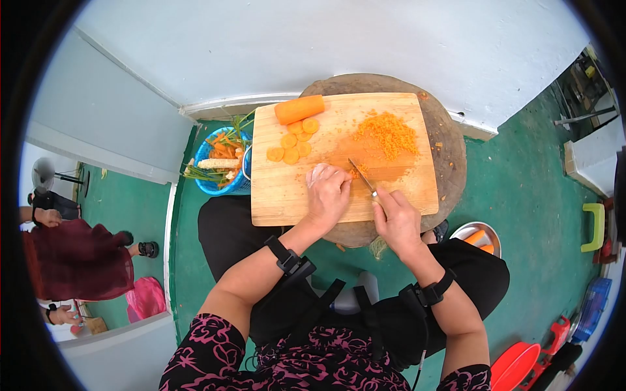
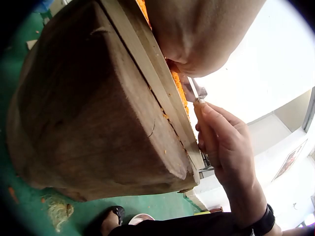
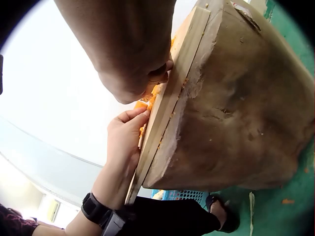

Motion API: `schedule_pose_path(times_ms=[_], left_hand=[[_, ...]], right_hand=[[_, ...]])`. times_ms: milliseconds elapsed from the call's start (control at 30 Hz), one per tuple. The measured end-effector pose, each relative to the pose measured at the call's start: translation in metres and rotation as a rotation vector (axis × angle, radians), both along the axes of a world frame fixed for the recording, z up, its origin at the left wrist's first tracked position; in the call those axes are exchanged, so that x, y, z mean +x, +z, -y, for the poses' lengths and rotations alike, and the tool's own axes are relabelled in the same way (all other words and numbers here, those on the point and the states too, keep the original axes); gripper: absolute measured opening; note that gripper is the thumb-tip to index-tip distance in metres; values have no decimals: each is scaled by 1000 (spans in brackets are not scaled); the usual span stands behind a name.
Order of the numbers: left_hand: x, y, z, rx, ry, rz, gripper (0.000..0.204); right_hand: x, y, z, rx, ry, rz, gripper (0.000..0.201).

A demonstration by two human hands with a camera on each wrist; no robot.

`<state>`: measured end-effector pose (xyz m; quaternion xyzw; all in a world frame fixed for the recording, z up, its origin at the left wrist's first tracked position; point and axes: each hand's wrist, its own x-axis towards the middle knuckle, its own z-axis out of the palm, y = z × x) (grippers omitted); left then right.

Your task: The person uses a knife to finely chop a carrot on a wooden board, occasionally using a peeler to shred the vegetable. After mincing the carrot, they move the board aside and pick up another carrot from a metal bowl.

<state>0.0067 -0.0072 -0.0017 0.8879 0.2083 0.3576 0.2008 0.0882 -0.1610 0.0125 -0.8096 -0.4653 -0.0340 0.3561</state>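
My right hand (image 1: 398, 218) grips a small knife (image 1: 362, 176) by its light handle, its blade slanting up and left across the wooden cutting board (image 1: 280, 195). Left of the blade, my left hand (image 1: 328, 193) bends its fingers down near the board's front edge and holds a carrot piece, mostly hidden under the fingertips. Orange carrot (image 3: 141, 104) shows at those fingertips in the right wrist view. Finely chopped carrot (image 1: 391, 133) is heaped at the board's right. At the upper left lie a thick carrot chunk (image 1: 300, 109) and several round carrot slices (image 1: 290, 155).
The board rests on a wide wooden stump (image 1: 453, 153) against a pale wall. A blue basket (image 1: 212, 188) of carrot scraps stands to the left. On the floor at right is a metal bowl (image 1: 497, 244) with carrots. Another person (image 1: 81, 257) shows at far left.
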Motion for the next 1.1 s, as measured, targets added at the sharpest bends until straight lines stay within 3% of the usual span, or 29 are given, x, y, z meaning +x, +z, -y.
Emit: schedule_pose_path(times_ms=[1100], left_hand=[[1,-4,-1,-29,-14,51,8]], right_hand=[[4,-3,-4,-5,-8,39,28]])
